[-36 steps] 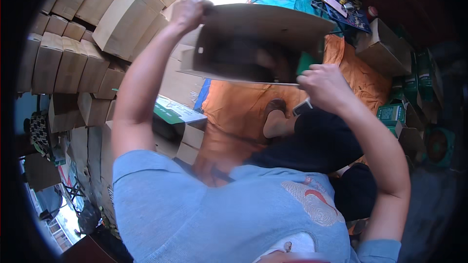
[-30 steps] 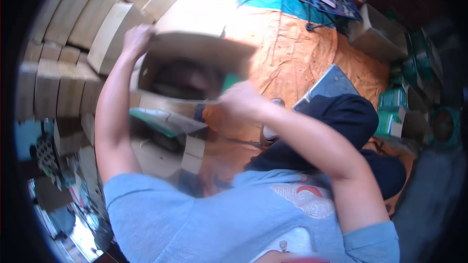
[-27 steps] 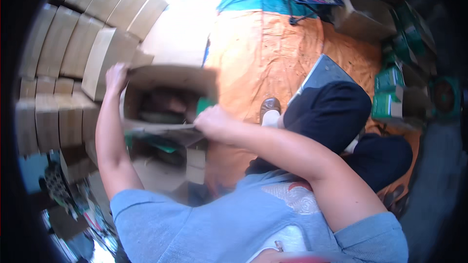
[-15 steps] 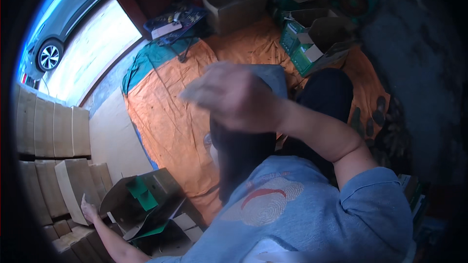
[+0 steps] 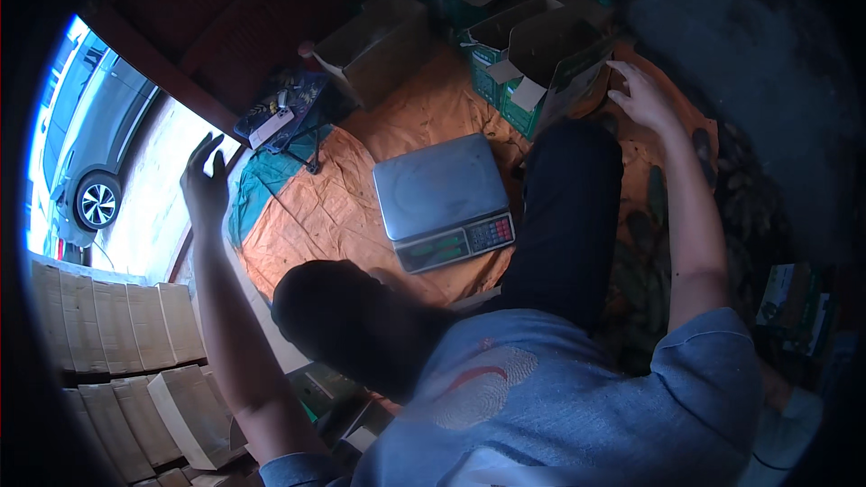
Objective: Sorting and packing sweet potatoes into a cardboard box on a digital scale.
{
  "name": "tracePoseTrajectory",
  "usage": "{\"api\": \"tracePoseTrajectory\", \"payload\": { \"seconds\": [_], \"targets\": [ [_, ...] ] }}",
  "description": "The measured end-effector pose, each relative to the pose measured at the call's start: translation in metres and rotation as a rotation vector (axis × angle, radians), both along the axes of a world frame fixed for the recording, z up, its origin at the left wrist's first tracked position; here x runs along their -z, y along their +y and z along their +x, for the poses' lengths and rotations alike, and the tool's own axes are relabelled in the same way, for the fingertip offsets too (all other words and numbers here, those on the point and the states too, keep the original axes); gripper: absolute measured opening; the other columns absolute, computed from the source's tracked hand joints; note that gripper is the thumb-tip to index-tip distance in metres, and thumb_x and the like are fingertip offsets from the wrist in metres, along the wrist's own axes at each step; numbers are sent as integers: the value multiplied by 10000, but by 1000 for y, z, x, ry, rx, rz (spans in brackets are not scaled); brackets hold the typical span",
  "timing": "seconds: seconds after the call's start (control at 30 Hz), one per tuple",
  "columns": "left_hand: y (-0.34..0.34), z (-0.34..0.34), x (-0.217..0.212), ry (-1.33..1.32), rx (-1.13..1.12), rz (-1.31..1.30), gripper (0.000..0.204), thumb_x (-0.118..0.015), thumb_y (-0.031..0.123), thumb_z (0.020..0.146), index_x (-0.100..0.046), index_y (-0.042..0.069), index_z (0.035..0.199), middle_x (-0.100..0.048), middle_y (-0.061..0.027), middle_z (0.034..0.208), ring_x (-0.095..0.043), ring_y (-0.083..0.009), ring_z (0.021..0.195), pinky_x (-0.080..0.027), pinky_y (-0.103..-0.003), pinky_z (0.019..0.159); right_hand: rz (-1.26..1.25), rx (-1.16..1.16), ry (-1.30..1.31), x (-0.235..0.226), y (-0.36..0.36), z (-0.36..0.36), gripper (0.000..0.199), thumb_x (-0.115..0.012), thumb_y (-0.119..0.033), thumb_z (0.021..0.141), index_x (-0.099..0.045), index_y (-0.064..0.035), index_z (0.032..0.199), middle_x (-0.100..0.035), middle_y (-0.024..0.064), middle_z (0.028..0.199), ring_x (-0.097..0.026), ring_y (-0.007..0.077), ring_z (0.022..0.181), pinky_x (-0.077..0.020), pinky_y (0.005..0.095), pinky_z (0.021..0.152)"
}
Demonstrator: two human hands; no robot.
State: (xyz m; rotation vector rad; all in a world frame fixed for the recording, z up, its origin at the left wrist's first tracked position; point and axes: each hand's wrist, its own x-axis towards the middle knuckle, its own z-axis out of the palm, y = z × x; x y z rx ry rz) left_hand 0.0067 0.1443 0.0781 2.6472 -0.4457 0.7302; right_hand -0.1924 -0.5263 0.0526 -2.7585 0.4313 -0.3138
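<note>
My left hand [image 5: 206, 182] is raised at the left with nothing in it, its thumb and fingers apart, in front of the bright doorway. At the back right, my right hand [image 5: 644, 97] is stretched out with its fingers spread, beside the raised flap of an open green and brown carton [image 5: 516, 90]. Whether its fingertips touch the flap, I cannot tell. Between my arms, a digital scale [image 5: 440, 188] with a bare metal plate and a keypad lies on an orange tarp [image 5: 311, 207], close to my bent knees.
A small stool [image 5: 293, 99] bears a phone [image 5: 271, 127]. Behind stands an open brown box [image 5: 372, 47]. Brown cartons [image 5: 131, 320] are stacked at the left. Dark elongated things [image 5: 645, 298] lie right of my leg. A car [image 5: 95, 149] is outside.
My left hand has risen from the stacked cartons toward the doorway. My right hand has swung from over the scale to the green carton, uncovering the scale. The view has turned.
</note>
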Motion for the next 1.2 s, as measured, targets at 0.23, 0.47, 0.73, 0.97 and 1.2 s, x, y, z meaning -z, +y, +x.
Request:
{"api": "tracePoseTrajectory", "payload": {
  "seconds": [0.23,0.47,0.73,0.97,1.2],
  "targets": [
    [-149,16,18,167,328,-84,259,-663,172,920,-722,86,1157,-647,-175,1292,-626,-340,1188,-484,-399,1005,-145,-80,268,50,-50,132,600,-714,-106,825,-514,-89,1390,-531,174,1396,-513,353,1286,-426,427,1095],
    [-173,23,55,324,371,-102,329,-709,134,890,-696,50,1208,-723,-168,1091,-716,-230,997,-564,-316,774,-461,17,492,101,-32,176,493,-585,14,860,-620,-211,1297,-587,3,1324,-463,248,1320,-463,401,1063],
    [-198,13,50,591,229,-271,274,-547,92,979,-679,53,1216,-745,-157,869,-738,-198,660,-563,-304,623,-680,-65,246,124,-77,171,177,-620,-87,815,-758,-168,891,-630,-12,1014,-536,225,1116,-492,407,892],
    [-183,22,72,455,268,-134,301,-571,147,971,-660,72,1249,-737,-171,940,-741,-271,813,-561,-350,742,-558,-250,-55,40,-48,145,200,-662,-100,833,-719,-124,1023,-705,26,979,-653,256,998,-507,418,902],
    [-184,20,82,436,323,-145,374,-550,297,1026,-633,53,1297,-734,-148,1017,-721,-211,856,-536,-341,834,-496,-526,-173,-11,108,124,173,-618,-93,844,-694,-102,999,-716,96,891,-701,315,832,-565,427,715]
  ]
}}
